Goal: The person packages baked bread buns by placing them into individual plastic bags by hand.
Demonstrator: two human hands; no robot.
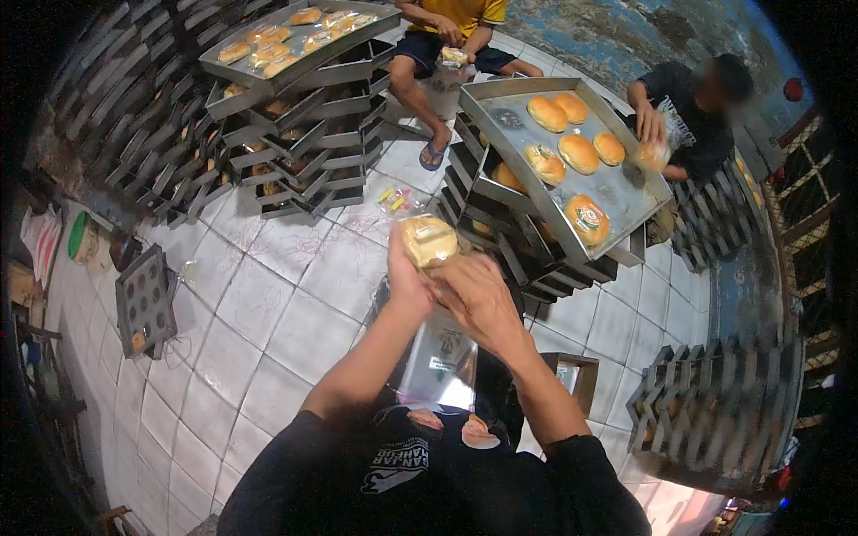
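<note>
My left hand (407,284) holds up a bun (430,239) that looks wrapped in clear plastic, its pale side facing me. Against the near end of the bun, my right hand (481,295) has its fingers curled together, seemingly on the gathered plastic; the fingertips are partly hidden. Below both hands, a stack of clear printed plastic bags (440,364) lies at my lap. Just beyond the bun, a small packet with yellow and pink bits (394,200) rests on the floor.
Ahead right, a metal tray (536,213) of browned buns (579,154) tops a tray stack. Another tray of wrapped buns (268,58) tops the stack at left. Two people sit opposite, each handling a bun. A muffin tin (146,302) lies on the tiled floor (259,308).
</note>
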